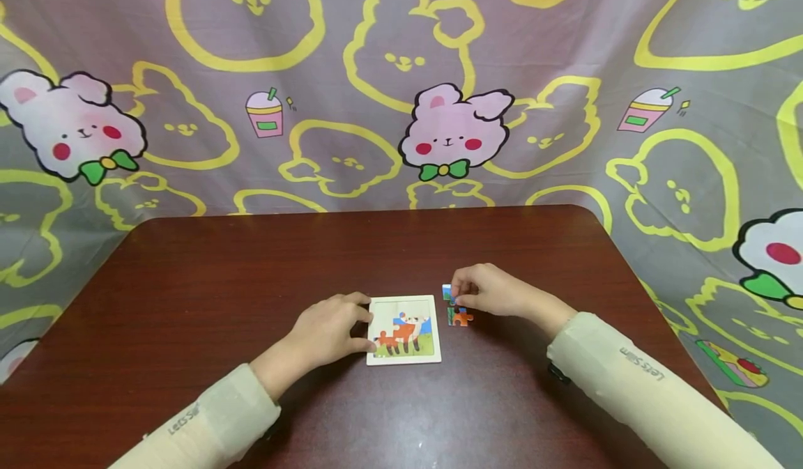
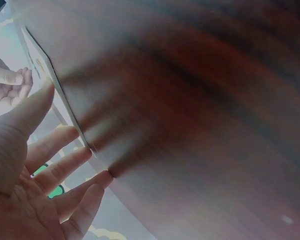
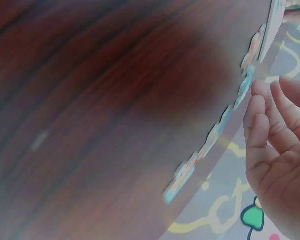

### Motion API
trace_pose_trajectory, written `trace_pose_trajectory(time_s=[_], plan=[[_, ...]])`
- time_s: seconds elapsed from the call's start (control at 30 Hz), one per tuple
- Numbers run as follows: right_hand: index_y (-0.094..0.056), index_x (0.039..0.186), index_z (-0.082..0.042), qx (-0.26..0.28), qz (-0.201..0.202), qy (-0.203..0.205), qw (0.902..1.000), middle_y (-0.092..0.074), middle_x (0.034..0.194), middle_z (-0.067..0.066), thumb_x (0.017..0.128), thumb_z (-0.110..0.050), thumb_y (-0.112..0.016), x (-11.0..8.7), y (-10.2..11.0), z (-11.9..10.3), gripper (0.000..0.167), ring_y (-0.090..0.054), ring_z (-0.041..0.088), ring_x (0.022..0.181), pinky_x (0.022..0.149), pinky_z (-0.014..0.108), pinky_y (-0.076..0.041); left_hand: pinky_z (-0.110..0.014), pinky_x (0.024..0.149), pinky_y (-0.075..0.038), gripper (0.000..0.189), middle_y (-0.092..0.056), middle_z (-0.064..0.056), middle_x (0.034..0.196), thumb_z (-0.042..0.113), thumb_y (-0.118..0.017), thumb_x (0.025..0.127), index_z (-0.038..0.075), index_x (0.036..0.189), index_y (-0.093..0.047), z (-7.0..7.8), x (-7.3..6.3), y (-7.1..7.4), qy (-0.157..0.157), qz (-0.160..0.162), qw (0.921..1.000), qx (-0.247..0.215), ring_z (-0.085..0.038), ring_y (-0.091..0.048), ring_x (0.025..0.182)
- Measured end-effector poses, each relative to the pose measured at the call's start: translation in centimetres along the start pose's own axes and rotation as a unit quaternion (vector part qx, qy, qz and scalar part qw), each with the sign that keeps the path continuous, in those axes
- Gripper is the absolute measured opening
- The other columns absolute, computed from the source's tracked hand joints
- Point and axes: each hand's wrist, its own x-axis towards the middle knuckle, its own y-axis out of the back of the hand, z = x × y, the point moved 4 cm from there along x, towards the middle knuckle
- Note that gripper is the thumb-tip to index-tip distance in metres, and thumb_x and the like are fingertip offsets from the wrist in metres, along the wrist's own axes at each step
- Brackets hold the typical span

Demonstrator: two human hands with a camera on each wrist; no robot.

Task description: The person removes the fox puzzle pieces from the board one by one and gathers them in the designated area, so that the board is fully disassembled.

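Observation:
A square wooden tray puzzle (image 1: 437, 329) with a pale frame lies on the table, partly filled with pieces showing an orange and white animal on grass. My left hand (image 1: 329, 326) rests at its left edge, fingers spread; in the left wrist view the fingertips (image 2: 85, 152) meet the tray's thin side. Right of the tray lie loose jigsaw pieces: an orange and green one (image 1: 461, 317) and a blue one (image 1: 447, 293) partly under my right hand. My right hand (image 1: 492, 291) hovers over them with loosely bent fingers, and no piece shows between the fingertips in the right wrist view.
The dark reddish-brown table (image 1: 251, 260) reaches back to a patterned curtain (image 1: 351, 93) with cartoon rabbits and yellow outlines. In the right wrist view, several flat pieces (image 3: 217, 130) lie in a line near the tray side.

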Motion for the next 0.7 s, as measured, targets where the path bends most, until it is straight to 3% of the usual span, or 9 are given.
trace_pose_trajectory(time_s=[0.2, 0.37, 0.7], plan=[[-0.070, 0.092, -0.009, 0.002, -0.016, 0.032, 0.9993, -0.071, 0.083, -0.004, 0.091, -0.006, -0.069, 1.5, -1.3, -1.5, 0.004, -0.060, 0.004, 0.077, 0.076, 0.024, -0.051, -0.047, 0.084, -0.055, 0.041, -0.066, -0.005, 0.129, 0.042, -0.085, 0.074, 0.017, 0.107, -0.078, 0.0, 0.0, 0.1, -0.003, -0.002, 1.0000, 0.005, -0.030, -0.066, 0.111], [-0.071, 0.095, -0.008, 0.004, -0.028, 0.056, 0.9980, -0.070, 0.084, -0.004, 0.092, -0.007, -0.068, 2.7, -2.2, -2.8, 0.005, -0.059, 0.003, 0.077, 0.074, 0.022, -0.050, -0.047, 0.085, -0.055, 0.041, -0.066, -0.005, 0.129, 0.042, -0.085, 0.075, 0.017, 0.107, -0.078, 0.0, 0.1, -0.1, -0.002, -0.004, 1.0000, 0.008, -0.029, -0.066, 0.111], [-0.072, 0.102, -0.007, 0.008, -0.067, 0.055, 0.9962, -0.065, 0.088, -0.003, 0.090, -0.007, -0.071, 4.3, -3.7, -4.5, 0.012, -0.055, 0.003, 0.074, 0.070, 0.019, -0.048, -0.047, 0.086, -0.055, 0.042, -0.066, -0.005, 0.129, 0.042, -0.085, 0.075, 0.016, 0.107, -0.078, -0.1, 0.2, -0.1, 0.001, -0.006, 1.0000, 0.004, -0.029, -0.066, 0.112]])
